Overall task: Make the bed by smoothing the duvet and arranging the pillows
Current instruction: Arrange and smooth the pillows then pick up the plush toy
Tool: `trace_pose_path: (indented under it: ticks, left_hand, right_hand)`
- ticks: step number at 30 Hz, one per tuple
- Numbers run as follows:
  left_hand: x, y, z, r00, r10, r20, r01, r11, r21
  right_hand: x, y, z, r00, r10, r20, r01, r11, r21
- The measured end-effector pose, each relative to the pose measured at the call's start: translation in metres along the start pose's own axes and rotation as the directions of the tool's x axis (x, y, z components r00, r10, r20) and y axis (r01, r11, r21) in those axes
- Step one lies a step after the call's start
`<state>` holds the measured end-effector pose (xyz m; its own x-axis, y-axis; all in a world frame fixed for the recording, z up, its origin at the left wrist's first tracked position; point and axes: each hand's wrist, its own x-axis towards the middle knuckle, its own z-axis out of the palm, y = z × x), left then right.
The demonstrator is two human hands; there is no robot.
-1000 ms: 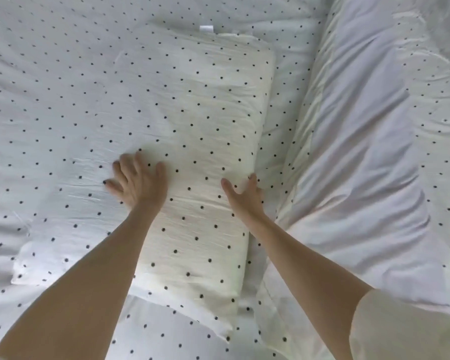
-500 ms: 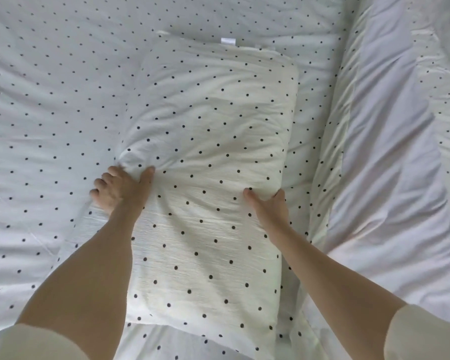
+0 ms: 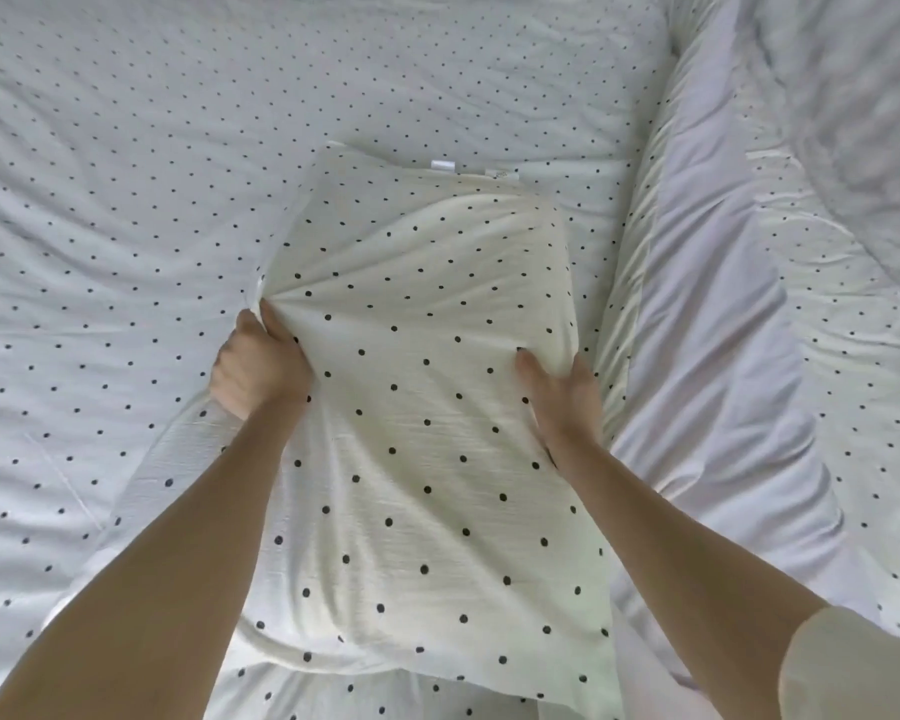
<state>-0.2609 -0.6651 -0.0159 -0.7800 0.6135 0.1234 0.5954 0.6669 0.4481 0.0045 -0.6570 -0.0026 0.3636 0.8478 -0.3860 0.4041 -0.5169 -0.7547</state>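
Left hand (image 3: 258,368) has its fingers curled tight into the pillow (image 3: 427,444), bunching the dotted cover at the left edge so creases fan out from the grip. Right hand (image 3: 562,397) is on the pillow's right edge with the thumb lying on top; the rest of its fingers wrap over the side and go out of sight, so it looks like a hold on that edge, though I can't see how tight.

The pillow sits in the middle of the bed, long way pointing away from the person, cream with black dots, two small white tags (image 3: 442,165) at its far end. It rests on the sheet (image 3: 126,210), which has the same dot print and is pretty wrinkled.

Just right of the pillow is the duvet (image 3: 707,314), folded back in a rumpled ridge with the plain white underside showing and the dotted side further right. A pale sleeve (image 3: 863,667) shows on the right arm, bottom corner.
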Motion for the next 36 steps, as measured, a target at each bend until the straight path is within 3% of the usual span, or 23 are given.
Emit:
trace_pose_path:
  ticks: [8, 23, 27, 30, 33, 36]
  left_hand:
    - [-0.027, 0.071, -0.036, 0.999, -0.041, -0.002, 0.040, 0.991, -0.131]
    - [-0.221, 0.315, 0.009, 0.967, 0.214, 0.135, -0.168, 0.942, -0.290]
    - [-0.300, 0.391, 0.048, 0.975, 0.161, 0.156, -0.103, 0.941, -0.324]
    - [-0.354, 0.438, 0.079, 0.977, 0.031, 0.209, 0.059, 0.909, -0.412]
    - [-0.404, 0.465, 0.111, 0.901, 0.032, 0.432, 0.164, 0.898, -0.408]
    - [-0.444, 0.485, 0.140, 0.717, 0.087, 0.691, 0.133, 0.957, -0.258]
  right_hand:
    - [0.016, -0.028, -0.072, 0.990, -0.067, -0.121, 0.072, 0.997, 0.039]
    - [0.106, 0.072, -0.335, 0.904, 0.057, -0.424, 0.004, 0.990, 0.141]
    - [0.173, 0.107, -0.428, 0.895, 0.007, -0.446, 0.026, 0.997, 0.067]
    - [0.232, 0.117, -0.494, 0.898, -0.113, -0.425, 0.068, 0.990, -0.120]
    - [0.282, 0.133, -0.536, 0.939, -0.131, -0.318, -0.001, 0.923, -0.384]
    - [0.308, 0.159, -0.541, 0.960, -0.234, -0.155, 0.107, 0.815, -0.570]
